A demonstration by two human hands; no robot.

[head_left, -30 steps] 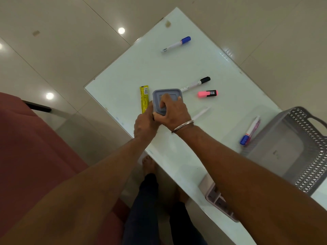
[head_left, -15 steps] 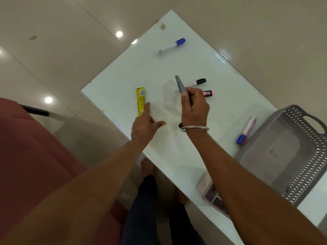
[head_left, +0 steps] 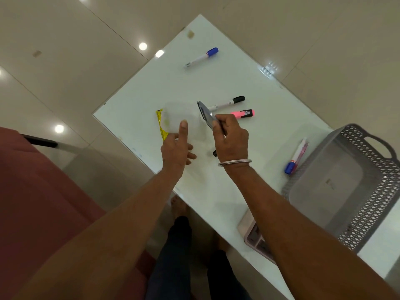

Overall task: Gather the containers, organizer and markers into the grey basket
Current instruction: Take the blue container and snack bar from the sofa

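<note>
My left hand (head_left: 176, 148) holds a clear, blurred plastic container (head_left: 180, 114) just above the table, thumb pressed on its side. My right hand (head_left: 230, 135) pinches the container's grey lid (head_left: 205, 113), tilted on edge beside it. On the white table lie a blue-capped marker (head_left: 202, 57), a black-capped marker (head_left: 228, 102), a pink highlighter (head_left: 242, 113) and two markers (head_left: 296, 155) by the grey basket (head_left: 377, 191). The basket at the right holds a translucent container (head_left: 324, 187). A pinkish organizer (head_left: 252, 237) sits at the table's near edge, partly hidden by my right arm.
A yellow packet (head_left: 161, 126) lies behind the clear container at the table's (head_left: 216, 79) left side. A small dark object (head_left: 214, 153) peeks from under my right wrist. A red seat (head_left: 39, 202) is at the left; my legs are below the table edge.
The grey lid has come off the container. My right hand lifted the lid away, and the clear container passed to my left hand and shifted left over the yellow packet.
</note>
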